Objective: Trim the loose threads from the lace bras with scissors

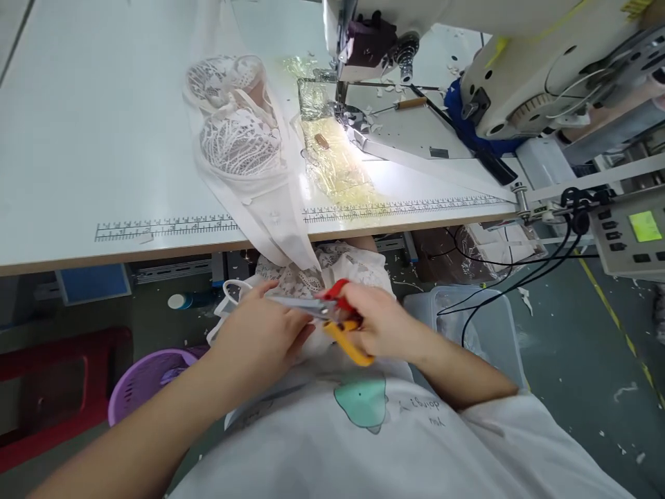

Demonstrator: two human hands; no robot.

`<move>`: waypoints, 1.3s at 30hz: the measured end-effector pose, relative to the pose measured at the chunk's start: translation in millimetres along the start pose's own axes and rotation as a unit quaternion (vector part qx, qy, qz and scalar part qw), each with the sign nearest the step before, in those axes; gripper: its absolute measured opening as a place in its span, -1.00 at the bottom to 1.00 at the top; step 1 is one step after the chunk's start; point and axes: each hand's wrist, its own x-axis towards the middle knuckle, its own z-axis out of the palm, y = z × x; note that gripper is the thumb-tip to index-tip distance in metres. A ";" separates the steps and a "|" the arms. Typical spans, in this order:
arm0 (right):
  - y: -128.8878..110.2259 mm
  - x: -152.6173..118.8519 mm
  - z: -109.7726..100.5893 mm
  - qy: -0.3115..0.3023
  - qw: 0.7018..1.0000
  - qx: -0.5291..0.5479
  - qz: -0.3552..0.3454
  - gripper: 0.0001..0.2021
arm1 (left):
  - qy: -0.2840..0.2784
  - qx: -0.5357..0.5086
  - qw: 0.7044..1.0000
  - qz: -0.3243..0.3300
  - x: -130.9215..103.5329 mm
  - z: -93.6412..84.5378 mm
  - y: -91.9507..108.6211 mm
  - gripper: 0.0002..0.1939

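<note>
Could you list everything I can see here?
Table: one, white, across the top
Sewing machine: one, off-white, top right
Lace bra: one, white, mid-table, hanging over the front edge
Ruler scale: one, black, along the table's front edge
Yellowish sheet: one, on the table beside the bra
Wooden-handled tool: one, brown, upper right
Control box: one, grey, far right
Scissors: one pair, red-and-yellow handles, centre
Lace fabric: count unclear, white, below the table edge
Basket: one, purple, lower left
Stool: one, red, far lower left
Bin: one, translucent, below the table, right
Shirt: one, white with green print, bottom
Left hand: one, bare, at the scissors' blades
Right hand: one, bare, holding the scissors
</note>
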 end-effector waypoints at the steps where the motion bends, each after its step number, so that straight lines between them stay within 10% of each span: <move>1: -2.0 3.3 5.2 -0.024 1.000 0.014 0.002 -0.82 | 0.011 -0.002 1.000 0.014 1.0 -0.1 1.0 -0.71; 15: 16.4 -3.4 9.1 -0.020 0.987 0.158 0.015 -0.76 | 0.057 -0.105 0.993 0.013 -45.9 -13.0 -56.4 -0.67; 21: 22.4 -7.0 8.4 -0.019 0.989 0.149 -0.003 -0.77 | 0.075 -0.274 0.947 -0.150 -63.0 -15.1 -68.3 -0.66; 33: 28.3 -29.6 2.5 -0.075 0.992 0.092 0.038 -0.79 | 0.185 -0.377 0.901 -0.113 -19.3 -5.6 -20.6 -0.82; 39: 21.4 -23.6 -18.8 -0.001 0.997 0.074 0.027 -0.77 | 0.309 -0.262 0.914 0.016 11.4 12.3 9.7 -0.45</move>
